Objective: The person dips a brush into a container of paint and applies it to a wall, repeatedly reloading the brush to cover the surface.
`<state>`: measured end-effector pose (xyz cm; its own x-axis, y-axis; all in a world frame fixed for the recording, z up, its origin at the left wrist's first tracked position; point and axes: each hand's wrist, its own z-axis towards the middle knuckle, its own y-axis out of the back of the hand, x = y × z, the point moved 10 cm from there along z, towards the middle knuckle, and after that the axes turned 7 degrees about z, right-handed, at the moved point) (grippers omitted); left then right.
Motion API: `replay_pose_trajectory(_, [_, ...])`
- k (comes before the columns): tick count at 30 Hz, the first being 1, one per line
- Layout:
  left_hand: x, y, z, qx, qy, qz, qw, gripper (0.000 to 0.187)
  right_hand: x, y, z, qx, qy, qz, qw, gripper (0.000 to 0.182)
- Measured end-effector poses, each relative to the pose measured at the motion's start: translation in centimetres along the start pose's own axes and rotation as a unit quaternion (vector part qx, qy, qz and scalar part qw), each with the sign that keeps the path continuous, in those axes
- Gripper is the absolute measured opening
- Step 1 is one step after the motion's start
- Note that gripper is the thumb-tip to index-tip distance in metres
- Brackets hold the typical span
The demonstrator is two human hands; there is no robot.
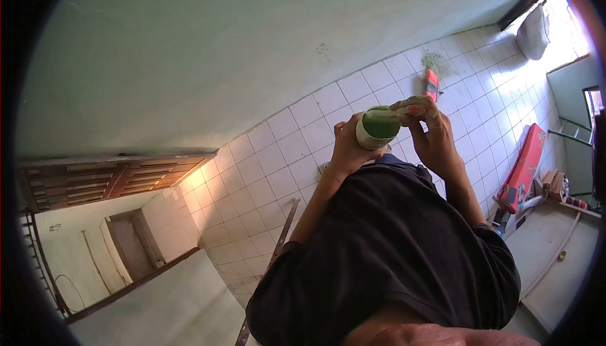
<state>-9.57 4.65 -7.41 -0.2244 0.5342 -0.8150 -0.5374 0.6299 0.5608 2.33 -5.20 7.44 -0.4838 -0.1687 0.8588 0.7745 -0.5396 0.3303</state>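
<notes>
Green liquid inside one round, pale, paint-smeared cup, held up above a white square-tiled floor, just beyond one black shirt. Gripped from the left by one bare left hand, fingers curled closed around the wall. Across the rim from the right, one slim, pale, green-smeared tool, pinched in a partly closed right hand; dipped or merely above, cannot tell. Far on the floor, one small red-and-black block; right, one long red board-like piece, dark markings too small to read; far right, one whitish sack.
</notes>
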Motion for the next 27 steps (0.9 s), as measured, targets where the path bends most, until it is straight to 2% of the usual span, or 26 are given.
replay_pose_trajectory(6, [0.1,1.6,0.1,0.011,-0.009,0.000,1.000,0.083,2.5,-1.2,0.0,-0.002,0.090,-0.087,0.992,0.017])
replay_pose_trajectory(10, [0.0,2.4,-0.1,0.016,-0.019,-0.007,1.000,0.082,2.2,-2.0,-0.6,-0.028,0.073,-0.101,0.992,0.018])
replay_pose_trajectory(13, [0.8,2.4,-0.3,0.048,-0.022,0.006,0.999,0.085,1.6,-1.3,-0.9,-0.089,0.055,-0.011,0.994,0.019])
replay_pose_trajectory(14, [1.0,2.6,-0.2,0.050,-0.026,0.016,0.998,0.086,1.7,-1.3,-1.0,-0.099,0.053,-0.019,0.994,0.019])
replay_pose_trajectory(16, [1.3,2.7,-0.1,0.075,-0.017,0.013,0.997,0.087,-1.5,-0.4,-1.7,-0.169,-0.100,0.143,0.970,0.013])
replay_pose_trajectory(17, [1.7,2.6,-0.1,0.092,0.002,0.013,0.996,0.088,-1.9,-0.1,-1.8,-0.186,-0.131,0.141,0.964,0.013])
replay_pose_trajectory(18, [1.6,2.6,0.0,0.099,-0.003,0.011,0.995,0.088,-2.1,0.1,-2.0,-0.194,-0.133,0.137,0.962,0.013])
replay_pose_trajectory(20, [1.9,2.6,0.1,0.105,0.010,0.022,0.994,0.089,-4.1,0.6,-2.9,-0.240,-0.180,0.228,0.926,0.015])
replay_pose_trajectory(24, [1.7,1.4,0.8,0.096,-0.030,0.022,0.995,0.091,-6.7,2.4,-4.6,-0.280,-0.206,0.258,0.901,0.017])
replay_pose_trajectory(27, [1.0,-0.4,2.0,0.119,-0.002,0.020,0.993,0.088,-9.1,4.5,-6.2,-0.312,-0.205,0.307,0.875,0.021])
